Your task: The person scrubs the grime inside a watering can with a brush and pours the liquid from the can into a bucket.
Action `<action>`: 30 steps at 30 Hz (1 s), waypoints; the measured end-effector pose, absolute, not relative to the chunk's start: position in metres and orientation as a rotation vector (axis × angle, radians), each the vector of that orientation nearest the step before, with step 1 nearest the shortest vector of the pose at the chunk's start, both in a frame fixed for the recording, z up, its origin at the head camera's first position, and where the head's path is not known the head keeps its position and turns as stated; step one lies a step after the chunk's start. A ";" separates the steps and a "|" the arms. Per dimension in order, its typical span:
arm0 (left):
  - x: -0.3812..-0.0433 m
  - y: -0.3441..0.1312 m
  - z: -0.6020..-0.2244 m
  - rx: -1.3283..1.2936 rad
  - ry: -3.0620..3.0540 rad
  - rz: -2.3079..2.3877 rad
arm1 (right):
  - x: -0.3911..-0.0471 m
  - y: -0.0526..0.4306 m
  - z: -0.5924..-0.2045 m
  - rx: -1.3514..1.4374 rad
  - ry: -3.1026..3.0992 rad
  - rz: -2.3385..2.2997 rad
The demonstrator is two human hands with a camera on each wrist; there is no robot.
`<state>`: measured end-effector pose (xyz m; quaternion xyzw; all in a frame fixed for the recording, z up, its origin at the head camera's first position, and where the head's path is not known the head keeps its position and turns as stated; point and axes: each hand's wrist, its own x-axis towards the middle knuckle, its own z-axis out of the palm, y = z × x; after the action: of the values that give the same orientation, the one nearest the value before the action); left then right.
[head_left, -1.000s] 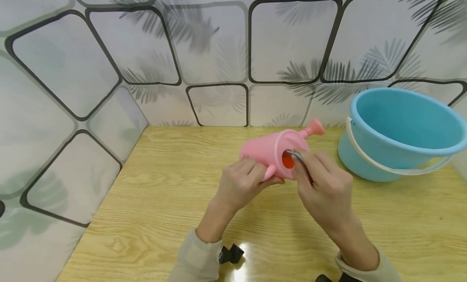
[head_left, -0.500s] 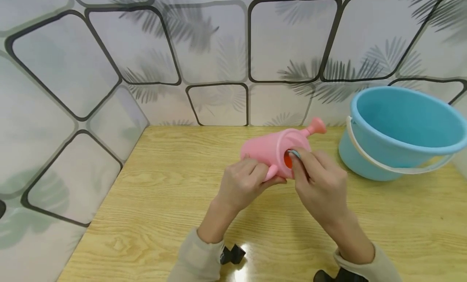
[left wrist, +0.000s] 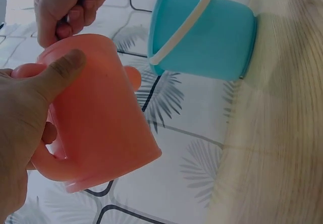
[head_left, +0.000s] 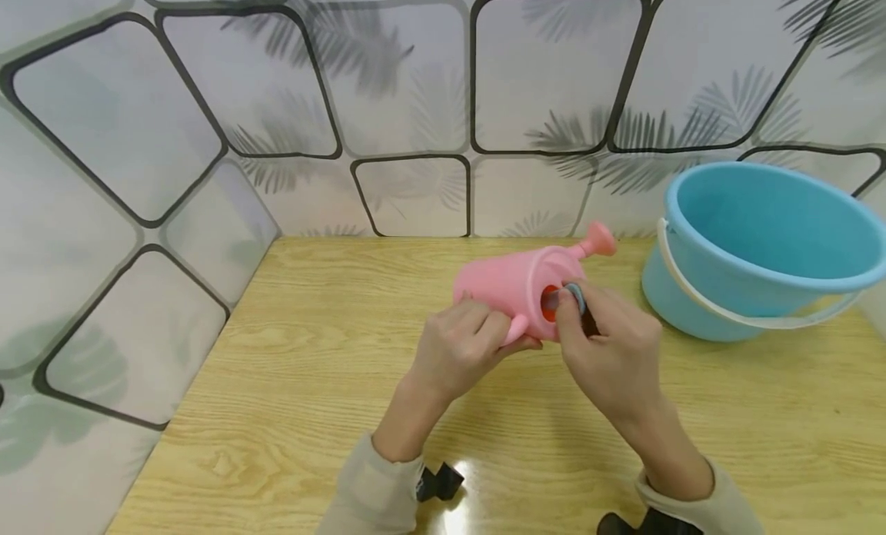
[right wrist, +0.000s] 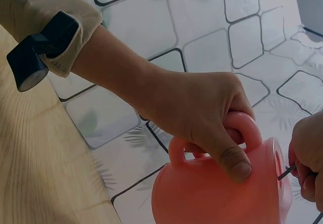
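A pink watering can (head_left: 498, 283) is tilted on its side above the table, its round opening facing right and red inside. My left hand (head_left: 462, 343) grips its handle, and in the left wrist view the thumb presses on the can's body (left wrist: 103, 113). At the opening, my right hand (head_left: 612, 350) pinches a slim tool with a teal-grey end (head_left: 574, 295). The right wrist view shows its thin dark shaft (right wrist: 287, 172) entering the can. Its far end is hidden inside, so its kind cannot be told.
A light blue bucket (head_left: 734, 304) with a white handle stands on the wooden table (head_left: 311, 350) at the right. A patterned wall (head_left: 415, 81) rises behind the table and along its left. The can's sprinkler spout (head_left: 597, 240) points toward the bucket.
My right hand first moved slightly left, the tool going further into the opening, then back a little right, so more of the teal-grey end shows. My left hand and the can stay nearly still.
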<state>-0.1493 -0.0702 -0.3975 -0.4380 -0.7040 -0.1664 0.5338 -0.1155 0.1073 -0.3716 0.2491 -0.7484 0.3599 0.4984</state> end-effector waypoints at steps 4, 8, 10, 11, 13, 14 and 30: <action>-0.152 -0.070 -0.401 -1.045 -1.692 -0.384 | -0.116 0.107 -0.375 0.575 -1.839 0.753; -0.156 -0.071 -0.404 -1.042 -1.697 -0.384 | -0.110 0.106 -0.372 0.544 -1.843 0.682; -0.157 -0.071 -0.406 -1.044 -1.697 -0.382 | -0.104 0.106 -0.368 0.517 -1.844 0.672; -0.157 -0.071 -0.406 -1.046 -1.698 -0.378 | -0.101 0.106 -0.366 0.503 -1.846 0.665; -0.157 -0.071 -0.407 -1.047 -1.700 -0.375 | -0.096 0.106 -0.361 0.485 -1.848 0.654; -0.157 -0.071 -0.408 -1.046 -1.700 -0.374 | -0.094 0.106 -0.360 0.482 -1.848 0.649; -0.154 -0.064 -0.405 -1.010 -1.640 -0.408 | -0.096 0.108 -0.357 0.499 -1.843 0.643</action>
<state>-0.1536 -0.0642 -0.4055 -0.4273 -0.6937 -0.1726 0.5535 -0.0963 0.1078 -0.3570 0.2094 -0.7735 0.2698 0.5339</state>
